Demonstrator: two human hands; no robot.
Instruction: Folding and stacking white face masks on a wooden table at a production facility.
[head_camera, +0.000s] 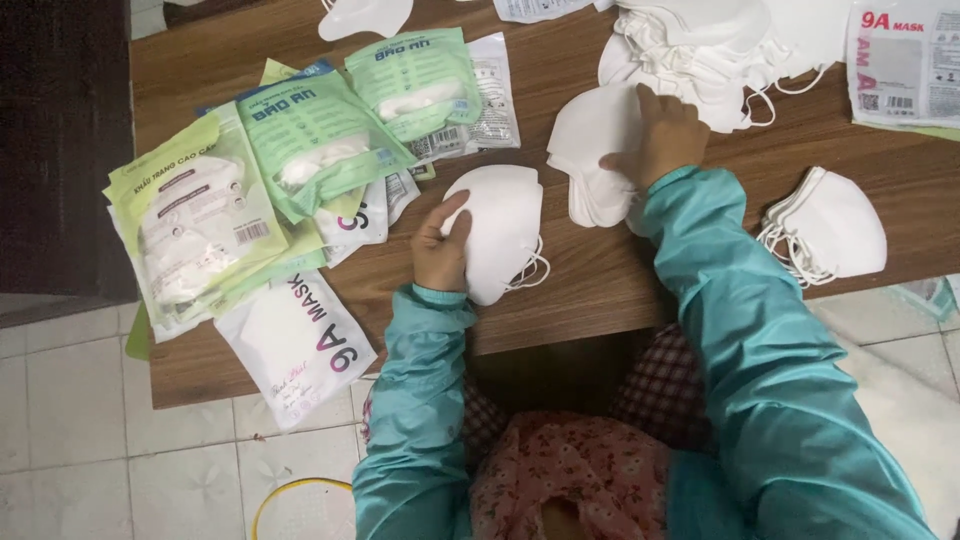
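1. Two hands, both busy: my left hand (438, 250) grips a folded white mask (500, 232) near the surface (590, 285) edge, long axis running away from me.
2. My right hand (662, 135) presses flat on the mask stack (590, 160), just right of and beyond it.

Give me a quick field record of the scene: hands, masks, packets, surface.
left hand: grips a white mask near the table's front edge
right hand: rests on a stack of white masks
loose masks: a large heap at the far edge, a small pile at right
packets: green and white pouches fanned at left
surface: brown wooden table
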